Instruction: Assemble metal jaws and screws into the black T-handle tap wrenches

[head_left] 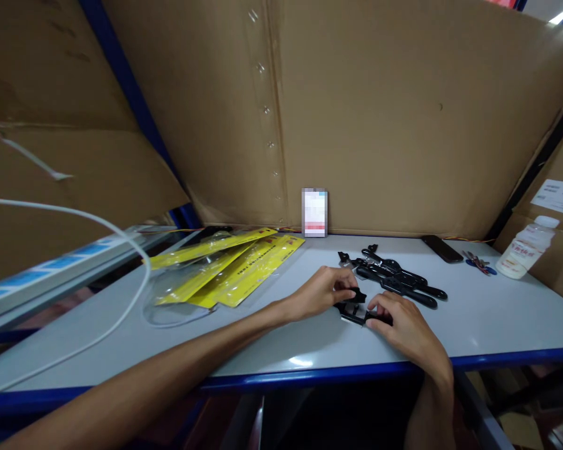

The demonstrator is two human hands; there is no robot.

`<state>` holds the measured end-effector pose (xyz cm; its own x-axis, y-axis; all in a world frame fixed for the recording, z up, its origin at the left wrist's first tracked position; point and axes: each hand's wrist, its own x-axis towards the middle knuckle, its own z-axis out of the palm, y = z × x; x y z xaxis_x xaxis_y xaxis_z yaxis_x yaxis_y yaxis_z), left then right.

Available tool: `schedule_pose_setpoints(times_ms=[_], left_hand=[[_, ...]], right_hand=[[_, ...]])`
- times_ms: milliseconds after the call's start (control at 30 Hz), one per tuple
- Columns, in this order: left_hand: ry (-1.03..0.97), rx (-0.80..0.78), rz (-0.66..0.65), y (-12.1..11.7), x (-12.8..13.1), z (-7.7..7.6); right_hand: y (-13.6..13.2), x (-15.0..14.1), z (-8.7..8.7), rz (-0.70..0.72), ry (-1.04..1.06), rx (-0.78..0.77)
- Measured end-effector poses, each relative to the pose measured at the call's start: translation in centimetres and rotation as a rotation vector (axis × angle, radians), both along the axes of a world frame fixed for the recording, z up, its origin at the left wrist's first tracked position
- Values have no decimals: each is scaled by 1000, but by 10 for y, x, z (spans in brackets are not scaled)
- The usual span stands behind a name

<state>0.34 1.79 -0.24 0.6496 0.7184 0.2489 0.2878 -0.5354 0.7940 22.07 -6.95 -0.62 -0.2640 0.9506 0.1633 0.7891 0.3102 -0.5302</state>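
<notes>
My left hand (323, 291) and my right hand (403, 325) meet over a small black plastic part (354, 307) lying on the grey table (244, 331). Both hands pinch it with curled fingers, the left from the left side, the right from the right. Just behind them lies a heap of several similar long black plastic pieces (394, 278). A fan of clear bags with yellow cards (229, 265) lies to the left of my left hand.
Brown cardboard walls (380, 119) close the back and sides. A small white card (314, 212) leans on the cardboard. A dark phone (441, 248), small pliers (478, 262) and a white bottle (525, 247) lie at the right. A power strip (51, 269) and a white cable (122, 312) lie at the left.
</notes>
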Motion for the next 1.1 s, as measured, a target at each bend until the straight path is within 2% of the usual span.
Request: schedule_pose_setpoints(times_ms=[267, 600, 900, 1100], left_hand=[[154, 209, -37, -5, 10, -11], [217, 257, -141, 1, 5, -5], [244, 343, -137, -5, 5, -5], [175, 391, -13, 0, 3, -9]], right_hand=[[1, 0, 0, 0, 10, -5], [2, 1, -3, 1, 10, -1], [1, 1, -1, 8, 10, 6], [1, 0, -1, 3, 4, -1]])
